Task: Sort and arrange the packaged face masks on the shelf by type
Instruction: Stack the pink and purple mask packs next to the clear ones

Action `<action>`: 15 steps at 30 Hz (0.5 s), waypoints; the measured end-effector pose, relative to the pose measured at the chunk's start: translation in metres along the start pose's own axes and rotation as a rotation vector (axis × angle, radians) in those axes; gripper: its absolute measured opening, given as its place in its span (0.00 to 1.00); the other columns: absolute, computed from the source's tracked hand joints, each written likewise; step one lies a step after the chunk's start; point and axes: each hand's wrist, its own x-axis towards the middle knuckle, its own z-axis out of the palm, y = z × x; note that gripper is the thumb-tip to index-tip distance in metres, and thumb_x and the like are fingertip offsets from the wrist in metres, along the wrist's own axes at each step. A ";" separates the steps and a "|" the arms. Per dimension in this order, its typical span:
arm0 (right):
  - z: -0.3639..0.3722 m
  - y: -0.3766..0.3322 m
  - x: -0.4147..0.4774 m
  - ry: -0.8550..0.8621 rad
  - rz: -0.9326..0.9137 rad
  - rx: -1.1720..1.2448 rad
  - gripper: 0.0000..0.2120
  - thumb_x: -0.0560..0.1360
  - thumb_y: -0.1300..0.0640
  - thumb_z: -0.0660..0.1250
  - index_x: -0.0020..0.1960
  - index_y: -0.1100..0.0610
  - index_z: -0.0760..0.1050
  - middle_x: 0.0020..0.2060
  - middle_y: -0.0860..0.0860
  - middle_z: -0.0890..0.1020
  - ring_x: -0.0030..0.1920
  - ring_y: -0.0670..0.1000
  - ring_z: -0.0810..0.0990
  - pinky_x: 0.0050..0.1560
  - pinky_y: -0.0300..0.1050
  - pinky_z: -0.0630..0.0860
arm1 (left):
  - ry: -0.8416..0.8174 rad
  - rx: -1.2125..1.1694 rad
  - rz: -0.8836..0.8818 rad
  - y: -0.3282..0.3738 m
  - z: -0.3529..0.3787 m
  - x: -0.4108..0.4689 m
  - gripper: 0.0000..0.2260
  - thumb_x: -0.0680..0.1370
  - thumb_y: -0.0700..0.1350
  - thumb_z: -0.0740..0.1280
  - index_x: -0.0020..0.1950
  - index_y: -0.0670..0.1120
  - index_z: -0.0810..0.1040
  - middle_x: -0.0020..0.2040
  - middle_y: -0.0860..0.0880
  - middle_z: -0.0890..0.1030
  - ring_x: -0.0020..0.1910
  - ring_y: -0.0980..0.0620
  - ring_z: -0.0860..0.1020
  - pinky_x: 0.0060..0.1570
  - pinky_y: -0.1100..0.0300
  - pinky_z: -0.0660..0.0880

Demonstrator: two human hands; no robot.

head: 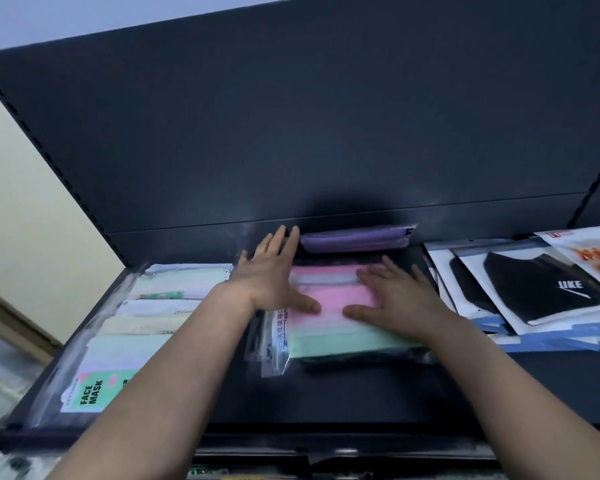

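Note:
A clear pack of pink and mint-green masks [329, 299] lies mid-shelf on a small stack. My left hand [274, 271] lies flat at the pack's left edge, fingers straight and reaching toward the back panel, thumb on the pink pack. On the pack's right side my right hand [395, 296] presses flat with spread fingers. A purple mask pack [355, 239] stands against the back panel just behind. To the left sits a row of pale green, white and yellow packs [153, 306], the nearest labelled FACE MASK [92, 393]. Black cloth masks in white bags [541, 289] fan out on the right.
The dark shelf [326, 400] has a raised front lip and a dark back panel [291, 133]. Blue-edged packs [551, 341] lie under the black masks. An orange-printed bag [596, 254] is at the far right. A cream wall is on the left.

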 end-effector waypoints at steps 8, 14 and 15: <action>0.006 -0.003 -0.006 0.029 0.032 0.013 0.49 0.65 0.24 0.57 0.77 0.46 0.47 0.77 0.45 0.54 0.77 0.50 0.44 0.73 0.65 0.43 | 0.406 -0.175 -0.085 -0.003 0.010 0.020 0.28 0.78 0.54 0.65 0.77 0.52 0.61 0.70 0.46 0.70 0.68 0.44 0.66 0.63 0.49 0.69; -0.002 0.002 -0.012 0.158 0.047 0.011 0.46 0.62 0.22 0.57 0.73 0.45 0.59 0.72 0.46 0.64 0.74 0.50 0.56 0.73 0.61 0.49 | 0.903 -0.463 0.131 0.003 -0.011 0.024 0.06 0.77 0.39 0.62 0.44 0.44 0.78 0.41 0.47 0.80 0.43 0.47 0.76 0.43 0.58 0.69; -0.001 0.003 -0.015 0.232 0.044 0.043 0.42 0.64 0.22 0.53 0.71 0.45 0.63 0.69 0.46 0.67 0.72 0.50 0.60 0.73 0.59 0.52 | 1.016 -0.575 0.168 0.005 -0.021 0.018 0.06 0.77 0.38 0.61 0.43 0.43 0.77 0.39 0.48 0.79 0.39 0.50 0.75 0.42 0.60 0.69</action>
